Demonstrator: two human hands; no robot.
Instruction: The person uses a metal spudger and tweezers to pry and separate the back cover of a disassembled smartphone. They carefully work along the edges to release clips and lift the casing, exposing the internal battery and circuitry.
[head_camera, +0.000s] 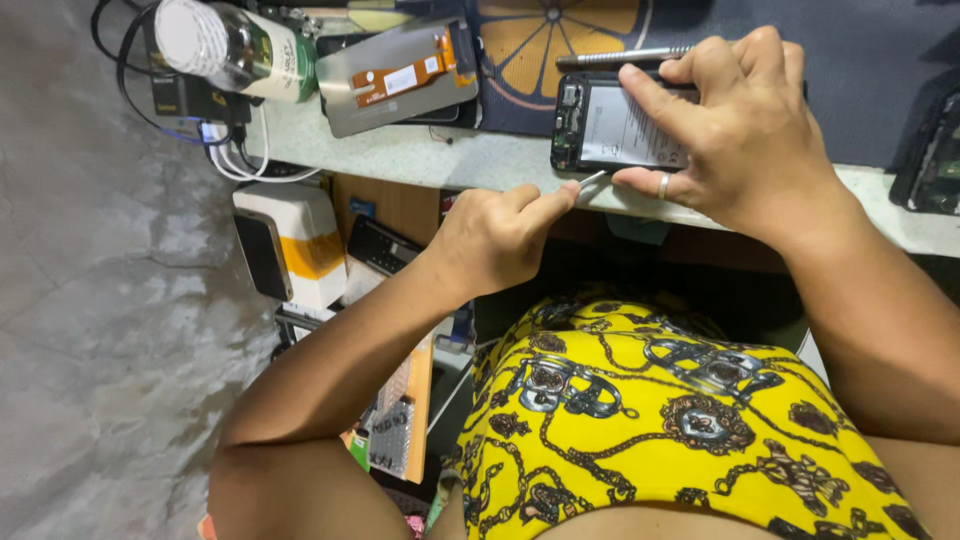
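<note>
An opened phone (612, 128) with its back cover off and its battery showing lies at the front edge of the pale worktop (440, 158). My right hand (745, 130), a ring on one finger, grips the phone from the right, thumb on the battery and fingers along its near edge. My left hand (497, 235) pinches a thin pale tool (592, 180), whose tip sits at the phone's lower left corner. A slim metal pen-like tool (620, 56) lies just behind the phone.
A dark mat with an orange-slice print (545, 45) covers the worktop's back. A spare screen panel with an orange flex cable (390, 75), a clear bottle (230, 45) and cables (240, 160) sit left. Another opened device (935, 160) lies far right. A white-and-yellow box (290, 245) stands below.
</note>
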